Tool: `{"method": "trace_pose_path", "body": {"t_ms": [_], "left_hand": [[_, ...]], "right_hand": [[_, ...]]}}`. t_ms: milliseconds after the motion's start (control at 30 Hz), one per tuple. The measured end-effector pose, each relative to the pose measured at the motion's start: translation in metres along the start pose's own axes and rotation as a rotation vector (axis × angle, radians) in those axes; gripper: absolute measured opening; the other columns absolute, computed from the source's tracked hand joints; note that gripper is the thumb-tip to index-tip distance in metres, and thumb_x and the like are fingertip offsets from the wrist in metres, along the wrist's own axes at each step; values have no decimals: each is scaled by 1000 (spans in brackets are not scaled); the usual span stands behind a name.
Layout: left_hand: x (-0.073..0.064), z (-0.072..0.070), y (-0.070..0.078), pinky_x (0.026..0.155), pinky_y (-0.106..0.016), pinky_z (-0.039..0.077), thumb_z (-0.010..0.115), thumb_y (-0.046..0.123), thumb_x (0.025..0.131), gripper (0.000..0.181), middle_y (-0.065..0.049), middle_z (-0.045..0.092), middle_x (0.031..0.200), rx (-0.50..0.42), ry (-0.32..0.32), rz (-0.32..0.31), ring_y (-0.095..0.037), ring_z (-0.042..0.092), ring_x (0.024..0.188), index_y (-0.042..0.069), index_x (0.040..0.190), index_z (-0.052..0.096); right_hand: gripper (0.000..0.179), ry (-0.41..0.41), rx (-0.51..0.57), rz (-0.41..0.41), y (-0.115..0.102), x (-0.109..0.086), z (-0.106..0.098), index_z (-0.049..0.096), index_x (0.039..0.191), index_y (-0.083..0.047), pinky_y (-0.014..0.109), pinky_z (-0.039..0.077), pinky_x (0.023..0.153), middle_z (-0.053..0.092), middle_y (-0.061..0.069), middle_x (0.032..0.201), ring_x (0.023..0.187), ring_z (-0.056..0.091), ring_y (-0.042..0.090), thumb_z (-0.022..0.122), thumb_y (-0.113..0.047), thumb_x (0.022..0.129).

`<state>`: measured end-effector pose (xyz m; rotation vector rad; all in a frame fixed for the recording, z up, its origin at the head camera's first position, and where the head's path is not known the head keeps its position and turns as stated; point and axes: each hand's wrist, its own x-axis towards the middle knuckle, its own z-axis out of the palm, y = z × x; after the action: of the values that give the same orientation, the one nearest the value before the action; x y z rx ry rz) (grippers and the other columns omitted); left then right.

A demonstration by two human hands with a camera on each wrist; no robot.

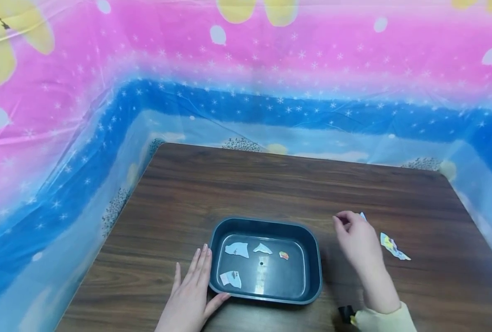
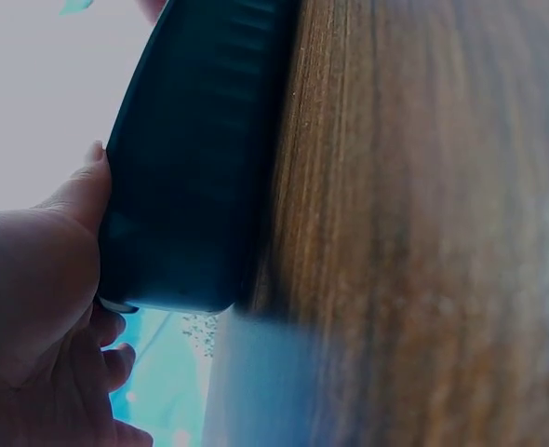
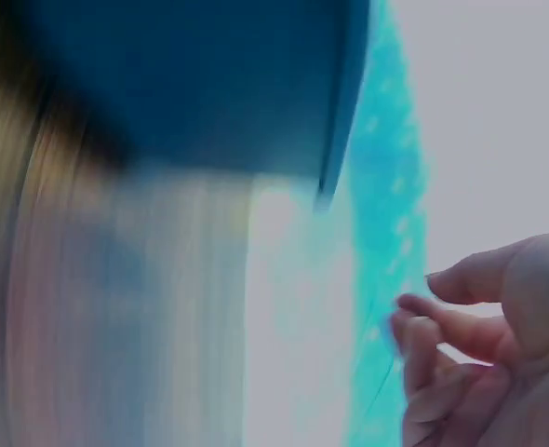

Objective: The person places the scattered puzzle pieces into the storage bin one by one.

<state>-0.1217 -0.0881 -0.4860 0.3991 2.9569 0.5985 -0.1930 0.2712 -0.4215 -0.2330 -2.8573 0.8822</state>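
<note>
A dark blue-grey plastic tray (image 1: 279, 279) stands on the table with several torn paper pieces lying apart on its floor, among them a whitish one (image 1: 238, 249) and a small orange-red scrap (image 1: 284, 255). My left hand (image 1: 191, 289) rests against the tray's left front corner, its fingers straight along the side and its thumb at the front rim. To the right of the tray, my right hand (image 1: 359, 242) is above the table, fingers loosely bent. In the right wrist view thumb and forefinger stand slightly apart, with nothing visible between them. Beyond it lies a yellow-and-white paper piece (image 1: 394, 247).
A bit of another paper piece (image 1: 363, 216) shows behind the right hand. The brown wooden table (image 1: 271, 184) is bordered by a pink and blue patterned cloth (image 1: 246, 106) at the back and sides. Something black (image 1: 346, 313) sits beside the right sleeve.
</note>
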Motion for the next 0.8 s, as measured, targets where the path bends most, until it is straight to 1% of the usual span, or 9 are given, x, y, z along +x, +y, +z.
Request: {"method": "trace_pose_path", "body": {"t_ms": [167, 233, 333, 400, 467, 533, 600, 667, 800], "left_hand": [[0, -1, -1, 114, -73, 12, 60, 66, 93, 100, -15, 18, 167, -8, -6, 1, -32, 16, 154, 3, 161, 23], [1, -1, -1, 114, -73, 11, 59, 66, 93, 100, -15, 18, 167, -9, -6, 1, -32, 15, 154, 3, 161, 22], [1, -1, -1, 114, -73, 11, 59, 66, 93, 99, -15, 18, 167, -11, -9, 1, -32, 15, 154, 3, 161, 22], [1, -1, -1, 114, -73, 11, 59, 65, 93, 99, -15, 18, 167, -12, -11, -1, -32, 15, 154, 3, 161, 23], [0, -2, -1, 114, -73, 11, 60, 65, 93, 99, -15, 18, 167, -14, -10, -3, -32, 16, 154, 3, 161, 23], [0, -2, -1, 114, -73, 11, 60, 65, 93, 99, -15, 18, 167, -17, -12, -4, -32, 15, 154, 3, 161, 23], [-1, -2, 0, 114, -74, 11, 60, 65, 94, 99, -15, 18, 167, -21, -11, -2, -33, 15, 154, 3, 161, 23], [-1, -2, 1, 114, -74, 12, 60, 64, 94, 99, -16, 18, 167, -27, -13, 2, -33, 16, 154, 3, 161, 23], [-1, -2, 1, 114, -74, 12, 59, 64, 94, 98, -16, 19, 167, -36, -14, 5, -34, 16, 154, 3, 161, 23]], "right_hand": [[44, -156, -123, 116, 46, 24, -7, 55, 134, 11, 60, 48, 90, 59, 33, 126, 114, 57, 49, 50, -22, 104], [48, -181, -159, 185, 61, 35, -9, 52, 135, 12, 62, 48, 90, 56, 36, 129, 116, 56, 51, 51, -24, 103], [52, -205, -205, 280, 76, 49, -11, 52, 134, 13, 60, 50, 83, 55, 37, 129, 112, 57, 50, 54, -29, 103], [49, -217, -220, 316, 84, 57, -11, 59, 122, 11, 54, 52, 74, 61, 33, 119, 101, 61, 46, 56, -34, 102], [47, -231, -228, 337, 89, 62, -9, 65, 102, 7, 47, 50, 64, 64, 27, 98, 86, 61, 39, 59, -39, 101], [47, -239, -234, 351, 93, 65, -6, 63, 81, 1, 41, 46, 56, 59, 18, 80, 74, 58, 32, 61, -43, 99], [50, -241, -231, 372, 95, 67, -3, 58, 71, -3, 38, 43, 54, 53, 12, 72, 68, 54, 29, 62, -45, 98], [49, -229, -229, 367, 96, 68, 1, 61, 74, 1, 39, 44, 55, 56, 17, 75, 70, 54, 30, 63, -42, 99], [38, -209, -226, 287, 97, 73, 6, 67, 103, 11, 51, 50, 76, 61, 31, 106, 92, 55, 39, 62, -27, 101]]}}
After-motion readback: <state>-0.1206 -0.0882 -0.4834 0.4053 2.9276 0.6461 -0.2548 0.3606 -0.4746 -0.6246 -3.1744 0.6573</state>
